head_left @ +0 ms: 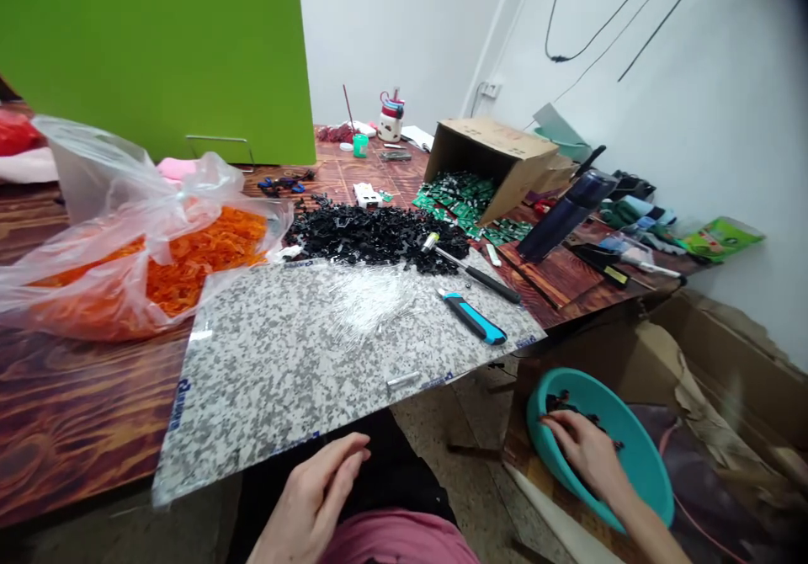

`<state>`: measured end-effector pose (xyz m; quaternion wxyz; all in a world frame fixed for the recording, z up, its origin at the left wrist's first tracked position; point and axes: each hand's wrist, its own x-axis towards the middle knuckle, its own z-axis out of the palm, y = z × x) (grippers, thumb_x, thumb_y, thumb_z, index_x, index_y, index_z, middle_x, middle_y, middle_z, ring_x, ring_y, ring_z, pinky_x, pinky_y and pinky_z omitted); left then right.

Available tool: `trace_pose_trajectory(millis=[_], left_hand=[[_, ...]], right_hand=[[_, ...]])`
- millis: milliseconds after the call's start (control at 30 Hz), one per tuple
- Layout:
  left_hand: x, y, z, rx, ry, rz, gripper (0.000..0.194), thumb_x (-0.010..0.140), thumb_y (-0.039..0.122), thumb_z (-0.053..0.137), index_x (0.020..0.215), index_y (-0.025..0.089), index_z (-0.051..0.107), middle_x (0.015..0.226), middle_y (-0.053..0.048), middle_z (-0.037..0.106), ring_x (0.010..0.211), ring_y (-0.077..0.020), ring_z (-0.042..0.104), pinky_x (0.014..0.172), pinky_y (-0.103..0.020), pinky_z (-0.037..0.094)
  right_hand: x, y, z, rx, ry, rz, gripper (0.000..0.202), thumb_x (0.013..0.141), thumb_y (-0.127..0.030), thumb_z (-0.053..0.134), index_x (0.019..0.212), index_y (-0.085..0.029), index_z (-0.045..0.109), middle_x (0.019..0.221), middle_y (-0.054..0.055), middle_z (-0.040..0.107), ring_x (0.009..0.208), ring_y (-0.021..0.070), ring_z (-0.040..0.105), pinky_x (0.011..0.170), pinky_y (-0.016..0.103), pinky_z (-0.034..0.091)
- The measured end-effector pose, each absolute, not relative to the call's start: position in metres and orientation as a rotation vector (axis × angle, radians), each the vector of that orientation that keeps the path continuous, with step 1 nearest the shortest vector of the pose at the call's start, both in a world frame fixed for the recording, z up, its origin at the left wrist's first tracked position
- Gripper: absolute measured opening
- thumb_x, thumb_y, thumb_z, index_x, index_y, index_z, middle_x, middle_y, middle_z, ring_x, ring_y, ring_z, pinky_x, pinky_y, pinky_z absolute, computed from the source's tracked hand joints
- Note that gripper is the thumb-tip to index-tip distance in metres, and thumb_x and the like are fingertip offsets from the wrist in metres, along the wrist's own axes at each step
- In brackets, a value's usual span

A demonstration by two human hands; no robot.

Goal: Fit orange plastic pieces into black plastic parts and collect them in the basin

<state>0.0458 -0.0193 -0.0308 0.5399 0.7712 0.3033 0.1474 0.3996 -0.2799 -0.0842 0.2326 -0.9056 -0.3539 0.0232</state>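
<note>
My right hand (587,449) reaches into a teal plastic basin (644,471) at the lower right, its fingers drawn together at several small dark parts (590,417). What they grip is hidden. Over my lap, below the front edge of a speckled grey board (252,387), my left hand (312,497) has its fingers curled and pressed together; anything inside is out of sight. A small clear rod (402,380) lies near the board's front edge. Farther back on it are a blue-and-black utility knife (473,317), a small hammer (473,271) and a pile of thin clear strips (371,299).
Black plastic parts (379,231) are heaped behind the board. A tipped cardboard box (518,172) spills green circuit boards (458,198). At left sits a clear bag (94,295) of orange pieces. A dark bottle (565,215) stands tilted at right, above a large open carton (745,337).
</note>
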Motion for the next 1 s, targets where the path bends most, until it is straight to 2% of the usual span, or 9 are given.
trace_pose_trajectory(millis=[100,233,333,467,600,733,800,900,1000], left_hand=[[0.035,-0.011,-0.035,1.828,0.747,0.408,0.027,0.089,0.036,0.05,0.107,0.025,0.067,0.095,-0.005,0.075,0.082,-0.0211,0.072,0.076,-0.026,0.058],[0.035,-0.007,-0.029,1.818,0.768,0.418,0.028,0.09,0.036,0.048,0.104,0.022,0.069,0.091,-0.005,0.076,0.08,-0.0204,0.072,0.074,-0.025,0.059],[0.038,-0.006,-0.021,1.837,0.767,0.421,0.029,0.09,0.036,0.047,0.103,0.022,0.069,0.091,-0.004,0.076,0.081,-0.019,0.072,0.075,-0.022,0.057],[0.031,-0.004,-0.019,1.834,0.756,0.458,0.028,0.09,0.035,0.048,0.104,0.024,0.069,0.091,-0.003,0.076,0.082,-0.0178,0.072,0.075,-0.019,0.056],[0.012,-0.001,-0.021,1.769,0.824,0.517,0.027,0.089,0.036,0.05,0.104,0.025,0.07,0.091,-0.003,0.076,0.081,-0.019,0.072,0.072,-0.019,0.057],[-0.002,0.002,-0.02,1.679,0.908,0.563,0.027,0.086,0.038,0.054,0.102,0.025,0.071,0.09,-0.004,0.077,0.078,-0.0205,0.072,0.066,-0.02,0.057],[-0.004,0.004,-0.019,1.636,0.941,0.566,0.027,0.086,0.04,0.055,0.101,0.026,0.072,0.089,-0.003,0.077,0.079,-0.0208,0.072,0.066,-0.02,0.056],[0.0,0.009,-0.016,1.574,0.961,0.553,0.028,0.086,0.041,0.055,0.1,0.025,0.073,0.086,-0.004,0.077,0.079,-0.021,0.071,0.066,-0.021,0.055],[0.01,0.015,-0.011,1.508,0.937,0.55,0.03,0.086,0.042,0.054,0.1,0.023,0.072,0.085,-0.005,0.077,0.076,-0.0208,0.069,0.062,-0.022,0.053]], right_hand=[[0.435,-0.304,-0.068,-2.594,-0.84,-0.161,0.04,0.072,-0.058,0.051,0.071,-0.022,0.066,0.076,0.015,0.066,0.066,0.0341,0.063,0.062,0.048,0.05],[0.436,-0.235,-0.029,-2.445,-1.053,-0.403,0.041,0.083,-0.049,0.046,0.091,-0.015,0.066,0.088,0.016,0.067,0.067,0.0269,0.062,0.067,0.043,0.049],[0.423,-0.138,-0.006,-2.301,-1.255,-0.335,0.035,0.089,-0.042,0.043,0.099,-0.016,0.064,0.094,0.011,0.067,0.073,0.0198,0.063,0.072,0.032,0.05],[0.406,-0.013,0.006,-2.205,-1.515,-0.223,0.025,0.091,-0.032,0.048,0.105,-0.018,0.064,0.098,0.008,0.066,0.08,0.018,0.063,0.076,0.028,0.048],[0.4,0.07,0.006,-2.242,-1.638,-0.137,0.022,0.088,-0.026,0.055,0.107,-0.018,0.063,0.103,0.009,0.063,0.092,0.0206,0.062,0.079,0.031,0.048],[0.402,0.103,0.004,-2.27,-1.656,-0.032,0.027,0.09,-0.031,0.055,0.112,-0.015,0.057,0.112,0.008,0.059,0.095,0.0192,0.06,0.081,0.039,0.051],[0.404,0.105,0.007,-2.245,-1.62,0.004,0.025,0.089,-0.031,0.056,0.109,-0.015,0.058,0.111,0.007,0.06,0.096,0.0194,0.06,0.082,0.039,0.05],[0.403,0.098,0.015,-2.151,-1.504,0.041,0.014,0.085,-0.027,0.057,0.092,-0.018,0.065,0.102,0.008,0.063,0.095,0.0211,0.06,0.079,0.033,0.047],[0.392,0.087,0.025,-2.006,-1.341,0.123,0.021,0.082,-0.035,0.055,0.087,-0.017,0.065,0.089,0.008,0.065,0.083,0.0201,0.061,0.068,0.028,0.045]])
